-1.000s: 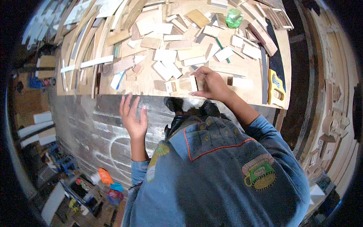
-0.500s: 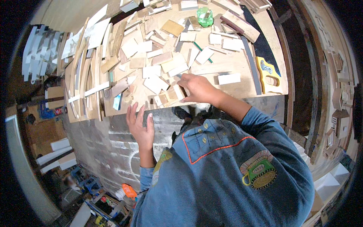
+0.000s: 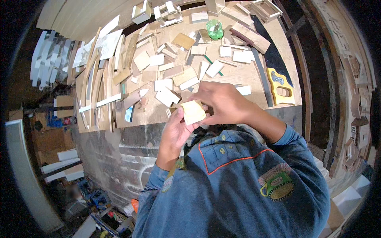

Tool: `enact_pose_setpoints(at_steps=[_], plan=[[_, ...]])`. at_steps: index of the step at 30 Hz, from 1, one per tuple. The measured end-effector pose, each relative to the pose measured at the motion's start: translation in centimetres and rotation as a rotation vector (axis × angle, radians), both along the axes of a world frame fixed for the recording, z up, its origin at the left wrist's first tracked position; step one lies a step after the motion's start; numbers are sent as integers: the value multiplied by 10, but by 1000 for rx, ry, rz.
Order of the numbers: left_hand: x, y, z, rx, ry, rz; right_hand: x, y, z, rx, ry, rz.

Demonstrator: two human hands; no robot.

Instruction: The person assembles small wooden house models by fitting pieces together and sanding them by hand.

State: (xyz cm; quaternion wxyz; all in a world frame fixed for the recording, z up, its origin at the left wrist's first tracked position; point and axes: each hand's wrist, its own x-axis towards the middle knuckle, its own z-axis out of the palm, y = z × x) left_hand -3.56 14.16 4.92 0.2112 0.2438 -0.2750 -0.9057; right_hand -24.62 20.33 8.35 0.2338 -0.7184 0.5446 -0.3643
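A small pale square wooden piece [image 3: 193,112] is held in front of my chest, just off the near edge of the workbench [image 3: 258,75]. My left hand [image 3: 174,129] supports it from below with the fingers curled under it. My right hand [image 3: 222,104] grips it from the top and right side. Both hands touch the piece together. Many small cut wooden blocks [image 3: 168,96] lie scattered on the bench just beyond my hands.
A handsaw with a yellow handle [image 3: 278,81] lies at the bench's right. A green tape roll [image 3: 214,29] sits at the back. Long wooden strips [image 3: 97,93] are stacked at the left. Small box frames [image 3: 166,11] stand at the far edge. Wooden cut-outs [image 3: 355,107] line the right wall.
My right hand has drawn back from the bench with the wooden piece, and my left hand has risen to meet it. The view has shifted closer over the bench.
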Motion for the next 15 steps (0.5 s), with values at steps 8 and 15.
enact_pose_setpoints(at_steps=[8,15], plan=[[-32,4,-9,166,246,-193,-15,30,-40,-74,-433,-122],[-57,15,-7,-152,146,-250,-15,52,-59,22,-441,-424]])
